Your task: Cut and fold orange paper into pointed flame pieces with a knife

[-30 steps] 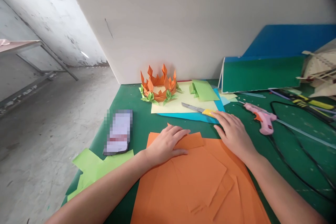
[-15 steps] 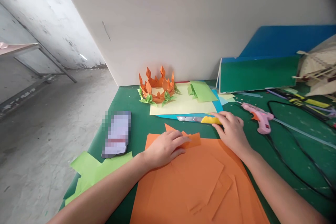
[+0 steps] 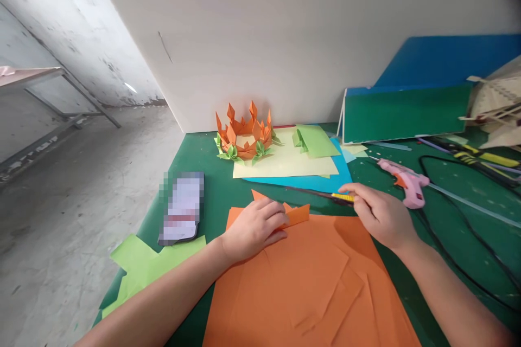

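Utility knife (image 3: 343,197), yellow handle: in your right hand (image 3: 382,217), fingers gripping the handle's near end; ahead and to the right of your left hand (image 3: 257,229), over the desk (image 3: 220,190) between the blue sheet (image 3: 299,181) and the orange sheets (image 3: 277,287). Handle end hidden by your right hand; blade a thin, dark line, hard to make out; whether it touches the desk, cannot tell. Tip points to your left, slightly away from you; long axis runs crosswise.

Small orange piece (image 3: 300,216): under and beside your left fingertips, partly covered. Left hand bent, lying on the orange sheets; whether it pinches the piece, cannot tell. Orange sheets: cut off at the lower edge.
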The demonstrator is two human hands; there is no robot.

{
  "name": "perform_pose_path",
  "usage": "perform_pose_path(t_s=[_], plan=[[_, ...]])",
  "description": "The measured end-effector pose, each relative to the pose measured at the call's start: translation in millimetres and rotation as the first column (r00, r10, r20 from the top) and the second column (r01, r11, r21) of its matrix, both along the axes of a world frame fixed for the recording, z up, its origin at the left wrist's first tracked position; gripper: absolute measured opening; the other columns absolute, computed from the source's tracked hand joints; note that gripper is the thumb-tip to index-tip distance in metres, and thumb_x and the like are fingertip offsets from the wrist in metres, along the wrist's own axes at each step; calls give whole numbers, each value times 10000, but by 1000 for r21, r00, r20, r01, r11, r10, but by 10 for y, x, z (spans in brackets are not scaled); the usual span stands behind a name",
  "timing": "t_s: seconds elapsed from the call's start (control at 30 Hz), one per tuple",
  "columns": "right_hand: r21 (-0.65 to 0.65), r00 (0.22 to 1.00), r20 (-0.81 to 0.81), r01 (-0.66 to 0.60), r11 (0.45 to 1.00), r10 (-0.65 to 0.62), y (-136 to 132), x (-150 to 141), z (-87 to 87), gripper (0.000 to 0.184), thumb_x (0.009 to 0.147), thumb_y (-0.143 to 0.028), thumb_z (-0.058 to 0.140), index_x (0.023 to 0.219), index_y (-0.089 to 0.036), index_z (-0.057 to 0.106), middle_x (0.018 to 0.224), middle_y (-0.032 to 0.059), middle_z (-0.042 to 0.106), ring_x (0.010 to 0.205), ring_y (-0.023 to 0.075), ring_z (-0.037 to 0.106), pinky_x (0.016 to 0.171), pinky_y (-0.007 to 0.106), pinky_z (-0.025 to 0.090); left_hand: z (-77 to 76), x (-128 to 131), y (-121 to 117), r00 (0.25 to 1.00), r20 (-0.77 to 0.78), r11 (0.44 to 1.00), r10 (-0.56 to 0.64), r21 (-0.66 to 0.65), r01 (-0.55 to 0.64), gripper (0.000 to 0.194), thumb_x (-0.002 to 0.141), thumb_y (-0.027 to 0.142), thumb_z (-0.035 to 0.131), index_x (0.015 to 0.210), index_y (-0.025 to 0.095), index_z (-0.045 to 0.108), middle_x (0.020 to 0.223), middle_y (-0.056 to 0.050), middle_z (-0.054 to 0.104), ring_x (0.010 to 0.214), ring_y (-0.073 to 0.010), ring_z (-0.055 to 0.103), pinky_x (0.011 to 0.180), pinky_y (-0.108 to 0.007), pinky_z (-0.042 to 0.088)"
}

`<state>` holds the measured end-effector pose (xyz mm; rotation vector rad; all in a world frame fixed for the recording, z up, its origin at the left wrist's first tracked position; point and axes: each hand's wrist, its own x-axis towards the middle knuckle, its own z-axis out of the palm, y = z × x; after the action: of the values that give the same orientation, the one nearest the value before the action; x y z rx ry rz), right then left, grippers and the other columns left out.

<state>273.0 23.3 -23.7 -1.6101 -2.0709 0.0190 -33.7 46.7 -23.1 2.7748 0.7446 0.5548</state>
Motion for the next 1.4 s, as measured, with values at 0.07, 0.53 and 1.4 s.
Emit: perform_pose_path(t_s=[0.07,0.53,1.4], plan=[[-84,999,30,30,996,-28,-7,22,1,236,903,-232,368,938,-223,601,538,-15,561,464,171,523,433,277,280,0,0,-2,1000,0,1000,10,19,-10,138,959,318,539,914,191,570,1017,-54,624,911,-202,569,782,-326,461],[-253,955,-9,-290,923,298,27,-18,39,227,933,-424,535,1083,-279,622,1085,59,660,1006,249,604,813,367,489,-55,-17,40,987,3,973,159,-169,-157,228,847,408,685,849,194,607,1217,-87,555,980,-228,602,826,-367,527],[-315,896,-138,-444,839,422,13,-14,-31,321,961,-301,500,1212,-408,670,942,46,589,858,199,563,701,338,464,5,-14,124,999,25,986,44,-164,-39,341,986,122,399,1137,229,686,1263,-66,637,1119,-203,617,901,-334,517]])
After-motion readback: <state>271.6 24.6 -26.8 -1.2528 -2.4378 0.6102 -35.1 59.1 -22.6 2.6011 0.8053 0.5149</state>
